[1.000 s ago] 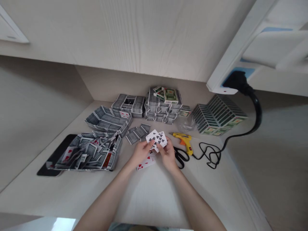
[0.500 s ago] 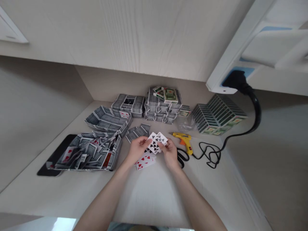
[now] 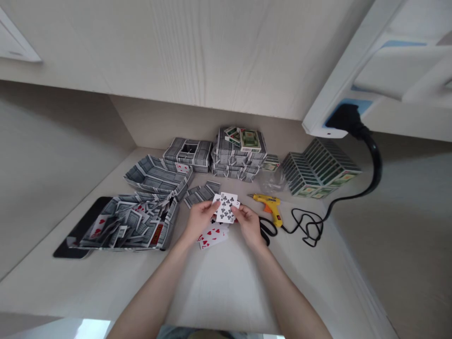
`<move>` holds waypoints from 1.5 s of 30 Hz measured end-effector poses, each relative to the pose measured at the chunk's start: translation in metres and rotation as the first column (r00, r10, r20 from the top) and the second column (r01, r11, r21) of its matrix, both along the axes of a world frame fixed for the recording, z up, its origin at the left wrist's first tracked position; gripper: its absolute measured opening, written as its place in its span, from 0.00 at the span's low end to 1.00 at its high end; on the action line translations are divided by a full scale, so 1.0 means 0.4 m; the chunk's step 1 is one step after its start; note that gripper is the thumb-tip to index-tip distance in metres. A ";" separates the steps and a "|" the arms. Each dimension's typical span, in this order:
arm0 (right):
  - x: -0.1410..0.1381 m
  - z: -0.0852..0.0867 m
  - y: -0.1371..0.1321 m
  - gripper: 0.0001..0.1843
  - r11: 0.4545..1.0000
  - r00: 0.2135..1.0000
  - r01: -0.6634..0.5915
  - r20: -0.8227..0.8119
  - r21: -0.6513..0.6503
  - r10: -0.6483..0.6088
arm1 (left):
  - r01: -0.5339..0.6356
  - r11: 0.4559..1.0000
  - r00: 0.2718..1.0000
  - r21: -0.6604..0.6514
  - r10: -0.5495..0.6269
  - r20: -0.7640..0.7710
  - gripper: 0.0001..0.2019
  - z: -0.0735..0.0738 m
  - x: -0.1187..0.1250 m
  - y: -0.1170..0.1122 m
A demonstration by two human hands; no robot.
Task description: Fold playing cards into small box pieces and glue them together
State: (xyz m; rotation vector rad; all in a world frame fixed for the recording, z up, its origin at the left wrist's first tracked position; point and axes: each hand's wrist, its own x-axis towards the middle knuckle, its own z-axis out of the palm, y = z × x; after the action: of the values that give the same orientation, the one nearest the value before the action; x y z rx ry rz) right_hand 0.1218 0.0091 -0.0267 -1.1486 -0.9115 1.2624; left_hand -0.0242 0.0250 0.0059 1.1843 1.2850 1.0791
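Observation:
Between my two hands is a small set of playing cards (image 3: 226, 208), faces up, with a ten of clubs on top and another card's corner peeking out behind it. My left hand (image 3: 202, 218) pinches the left edge, thumb over the face. On the opposite edge my right hand (image 3: 249, 224) grips with its thumb, too. Loose red heart cards (image 3: 213, 237) lie fanned on the tabletop just below, partly covered by the left hand. Face-down cards (image 3: 204, 193), joined or overlapping, rest behind the left hand.
A card-built box full of cards (image 3: 165, 238) and an open card tray (image 3: 157, 176) stand left, beside a black slab (image 3: 70, 252). Behind are card-covered cases (image 3: 236, 162). Right are a yellow glue gun (image 3: 271, 207), its cord, black scissor handles (image 3: 268, 230) and stacked card boxes (image 3: 326, 165).
The cards in my hands have turned from a spread, tilted pair into a nearly squared, upright stack. Both hands have stayed close to where they were.

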 end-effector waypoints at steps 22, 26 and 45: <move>-0.007 -0.015 0.001 0.13 1.000 0.999 -0.010 -0.038 0.019 0.011 | 0.031 0.999 0.999 0.010 -0.031 -0.021 0.17 -0.031 -0.052 0.037; -0.007 -0.015 0.001 0.14 1.000 0.999 -0.002 -0.043 0.030 0.004 | 0.022 1.000 0.999 0.007 -0.022 -0.048 0.16 -0.043 -0.049 0.038; -0.008 -0.008 -0.001 0.16 1.000 0.999 -0.011 -0.040 0.004 0.011 | 0.020 0.998 0.986 0.059 -0.010 -0.164 0.12 -0.014 -0.039 0.021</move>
State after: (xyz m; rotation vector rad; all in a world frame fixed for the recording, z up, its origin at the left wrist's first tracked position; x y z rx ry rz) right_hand 0.1187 0.0087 -0.0300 -1.1129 -0.8915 1.2874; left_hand -0.0399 0.0335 0.0004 1.3490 1.3746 1.0337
